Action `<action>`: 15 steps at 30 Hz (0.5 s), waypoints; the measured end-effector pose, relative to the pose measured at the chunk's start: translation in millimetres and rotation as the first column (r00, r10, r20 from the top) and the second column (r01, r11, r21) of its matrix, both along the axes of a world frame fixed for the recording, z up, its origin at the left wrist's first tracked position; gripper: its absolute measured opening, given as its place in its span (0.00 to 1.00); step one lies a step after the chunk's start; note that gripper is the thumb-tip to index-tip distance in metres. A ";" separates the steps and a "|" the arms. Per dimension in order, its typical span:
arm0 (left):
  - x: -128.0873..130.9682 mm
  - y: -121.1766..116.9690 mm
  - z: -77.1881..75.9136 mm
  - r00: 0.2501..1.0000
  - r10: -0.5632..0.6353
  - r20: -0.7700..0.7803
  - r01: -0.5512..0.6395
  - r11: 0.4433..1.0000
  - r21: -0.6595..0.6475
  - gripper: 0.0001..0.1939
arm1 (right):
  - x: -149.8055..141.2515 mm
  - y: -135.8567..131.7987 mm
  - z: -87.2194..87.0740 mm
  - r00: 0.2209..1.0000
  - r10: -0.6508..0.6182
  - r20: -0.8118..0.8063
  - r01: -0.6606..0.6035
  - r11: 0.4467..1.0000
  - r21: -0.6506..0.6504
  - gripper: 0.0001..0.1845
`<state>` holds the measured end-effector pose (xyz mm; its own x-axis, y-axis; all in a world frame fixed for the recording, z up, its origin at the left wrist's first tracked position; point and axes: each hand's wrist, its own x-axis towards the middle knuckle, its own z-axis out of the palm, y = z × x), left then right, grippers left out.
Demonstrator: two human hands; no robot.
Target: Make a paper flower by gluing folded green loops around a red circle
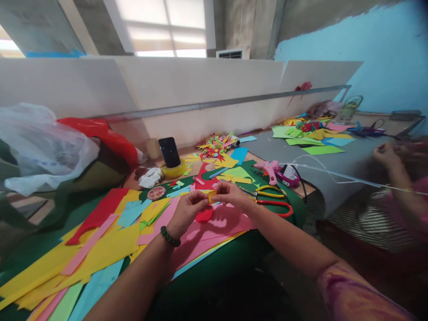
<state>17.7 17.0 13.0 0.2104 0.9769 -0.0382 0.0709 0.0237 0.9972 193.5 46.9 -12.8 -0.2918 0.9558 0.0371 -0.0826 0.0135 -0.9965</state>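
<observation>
Between my left hand (191, 207) and my right hand (230, 195) is a small yellow paper piece (211, 196), pinched at its two sides by the fingertips. Just beneath it a red round piece (204, 214) lies on, or hangs just over, pink paper sheets (227, 220); I cannot tell which. Scissors with yellow handles (270, 191) and scissors with red handles (282, 208) rest to the right of my right hand. A pink glue gun (270, 170) lies beyond them. Left of my left hand is a small round container (156, 193).
Coloured paper strips (110, 245) cover the left side. A phone (170, 151) stands in a yellow tape roll (174, 168), near a pile of paper snippets (217, 145). Plastic bags (50, 147) fill the far left. Another person's hand (384, 154) shows at the right, by a grey table (334, 169).
</observation>
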 end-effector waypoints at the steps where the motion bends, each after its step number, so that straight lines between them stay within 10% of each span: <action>1: 0.1 0.0 0.1 1.000 -0.004 -0.006 0.005 1.000 0.006 0.13 | -0.2 -0.3 -0.5 0.999 0.000 -0.034 0.000 1.000 0.011 0.22; 9: 3.0 -2.0 1.0 0.994 -0.088 -0.064 0.090 0.995 0.035 0.13 | -2.2 0.1 -6.5 0.990 0.021 -0.142 -0.010 0.997 0.082 0.23; 15: -18.0 14.4 3.9 0.992 0.124 -0.034 -0.122 0.991 0.056 0.20 | 3.3 9.0 -5.2 0.973 -0.143 -0.183 0.158 0.985 0.075 0.21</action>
<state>-0.3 31.5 16.9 0.0883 0.9961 0.0096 0.1081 -0.0192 0.9940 196.7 55.9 -18.0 -0.1263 0.9788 0.1610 -0.2471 0.1262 -0.9607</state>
